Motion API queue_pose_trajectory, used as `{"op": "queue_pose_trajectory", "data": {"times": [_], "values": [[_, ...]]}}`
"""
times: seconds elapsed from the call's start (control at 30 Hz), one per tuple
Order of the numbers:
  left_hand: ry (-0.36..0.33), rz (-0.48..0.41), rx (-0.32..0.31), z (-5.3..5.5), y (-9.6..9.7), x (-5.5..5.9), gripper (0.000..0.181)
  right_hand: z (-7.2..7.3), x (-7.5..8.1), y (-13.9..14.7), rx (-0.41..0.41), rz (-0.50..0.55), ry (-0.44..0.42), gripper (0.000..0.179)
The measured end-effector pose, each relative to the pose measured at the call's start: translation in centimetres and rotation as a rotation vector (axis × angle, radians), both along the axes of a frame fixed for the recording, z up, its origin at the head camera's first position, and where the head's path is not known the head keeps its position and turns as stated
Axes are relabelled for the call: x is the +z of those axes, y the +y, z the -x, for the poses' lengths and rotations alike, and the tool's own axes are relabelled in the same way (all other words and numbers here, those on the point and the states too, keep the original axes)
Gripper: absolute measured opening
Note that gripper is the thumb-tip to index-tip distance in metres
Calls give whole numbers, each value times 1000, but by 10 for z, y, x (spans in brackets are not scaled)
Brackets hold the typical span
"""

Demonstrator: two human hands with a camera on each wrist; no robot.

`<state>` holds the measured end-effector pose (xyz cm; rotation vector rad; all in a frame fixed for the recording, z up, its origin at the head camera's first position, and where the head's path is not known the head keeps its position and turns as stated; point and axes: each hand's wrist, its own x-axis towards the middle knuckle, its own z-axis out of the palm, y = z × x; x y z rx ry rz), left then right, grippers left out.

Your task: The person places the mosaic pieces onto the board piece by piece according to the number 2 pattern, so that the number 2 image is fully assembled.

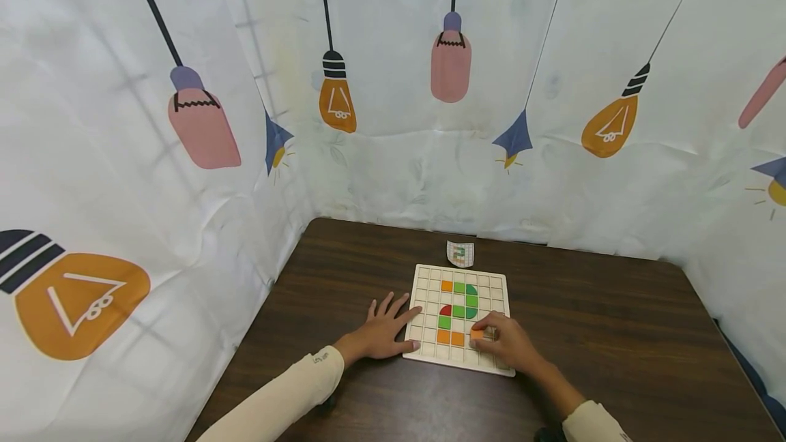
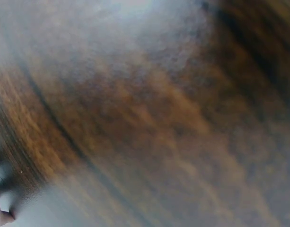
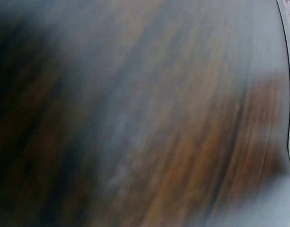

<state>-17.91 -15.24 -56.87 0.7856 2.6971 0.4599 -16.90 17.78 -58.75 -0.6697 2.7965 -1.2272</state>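
Observation:
A pale square grid board (image 1: 430, 295) lies on the table, bearing colored tiles. An orange tile (image 1: 447, 286), green squares (image 1: 459, 287) and green rounded pieces form its upper part; a red rounded piece (image 1: 445, 310) sits mid-left. Two orange squares (image 1: 450, 337) lie side by side in a lower row. My right hand (image 1: 511, 342) pinches another orange square tile (image 1: 477, 334) between thumb and finger, low over the board in that same row. With fingers spread, my left hand (image 1: 387, 333) rests at the board's left edge, thumb and a fingertip on it.
Just behind the board stands a small white card (image 1: 460, 254) with a colored figure on a grid. The dark wooden table (image 1: 589, 305) meets a white printed curtain (image 1: 393, 176) at the back and left. Both wrist views show mostly blurred tabletop.

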Motion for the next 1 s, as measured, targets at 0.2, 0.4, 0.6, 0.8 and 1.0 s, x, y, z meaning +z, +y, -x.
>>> {"op": "queue_pose_trajectory", "data": {"times": [0.2, 0.4, 0.6, 0.8, 1.0], "values": [[-1, -2, -1, -1, 0, 1, 77, -2, 1, -7, -17, -82, 1, 22], [-3, -3, 0, -2, 0, 1, 77, -2, 1, -9, -19, -107, 9, 22], [-3, -8, -3, -2, 0, 0, 76, -1, 0, -7, -5, -100, -1, 22], [0, -8, -2, -2, 0, 0, 77, -2, 2, -4, -2, -61, -7, 23], [0, -19, -3, -1, 0, 2, 76, -3, 3, -4, 0, -68, 4, 21]]}}
